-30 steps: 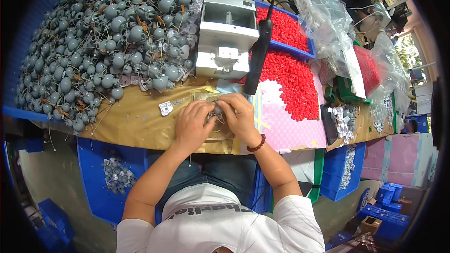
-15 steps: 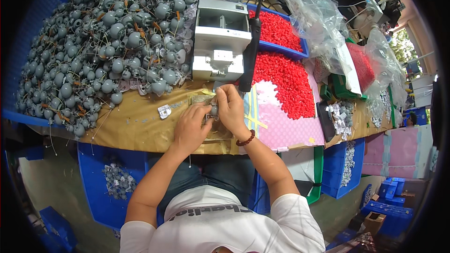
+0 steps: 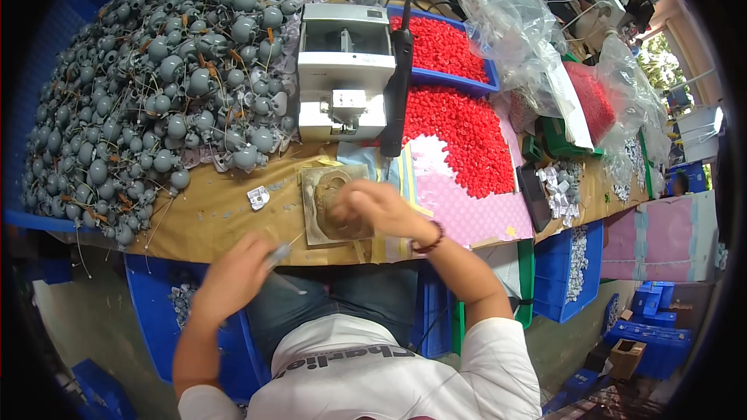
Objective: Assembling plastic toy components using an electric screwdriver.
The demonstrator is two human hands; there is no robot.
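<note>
At the table's front edge, my left hand (image 3: 232, 276) pinches a small grey part (image 3: 277, 255) with a thin pale tail or wire; motion blurs it, so its exact kind is unclear. My right hand (image 3: 381, 210) hovers over a square work plate (image 3: 317, 229) that carries a brownish rounded block (image 3: 334, 187). Its fingers look bent and smeared, and whether anything is in them cannot be seen. Left of the plate, a small white-and-grey piece (image 3: 258, 198) lies on the brown table covering (image 3: 210, 218).
A heap of grey ball-shaped parts with wires (image 3: 167, 70) fills the left. Behind the plate stands a white-grey machine (image 3: 342, 70), with a black bar (image 3: 397, 93) beside it. Red parts (image 3: 459, 140) are spread rightward. A blue bin (image 3: 148, 327) sits below the table edge at left.
My hands have parted. The left one has moved down and left from the plate with the small grey part. My right hand has moved slightly down, staying over the plate.
</note>
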